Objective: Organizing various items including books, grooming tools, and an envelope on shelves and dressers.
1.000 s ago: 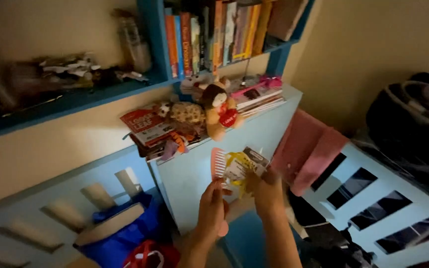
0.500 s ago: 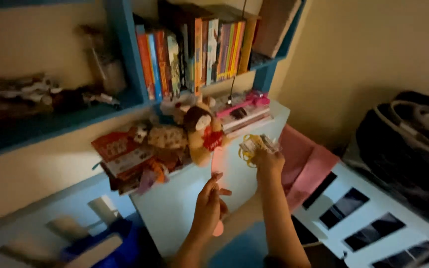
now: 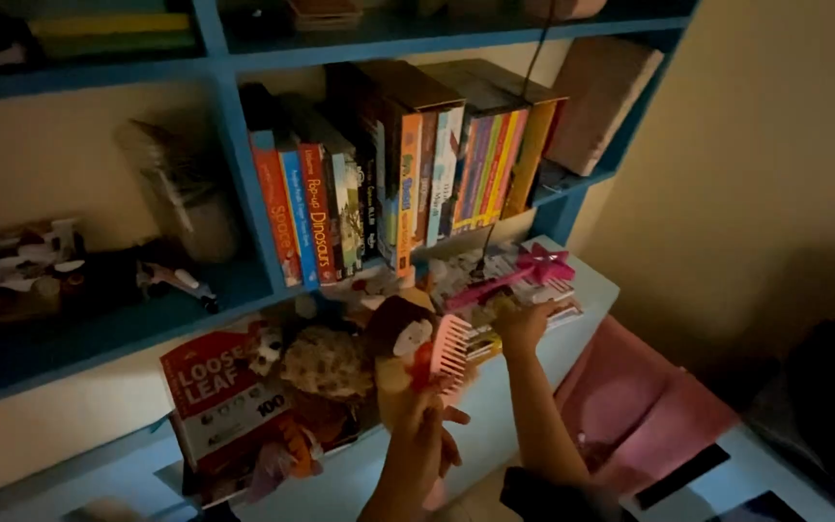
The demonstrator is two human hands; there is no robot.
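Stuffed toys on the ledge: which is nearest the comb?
The brown plush with the pale face, directly left of the pink comb; the spotted one sits farther left.

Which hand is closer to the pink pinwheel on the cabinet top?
Right. The right hand reaches up just below the pink pinwheel, while the left hand is lower, holding the pink comb.

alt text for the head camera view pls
A left hand holds up a pink comb while the right hand reaches to a stack of books on a pale blue cabinet, beside soft toys.
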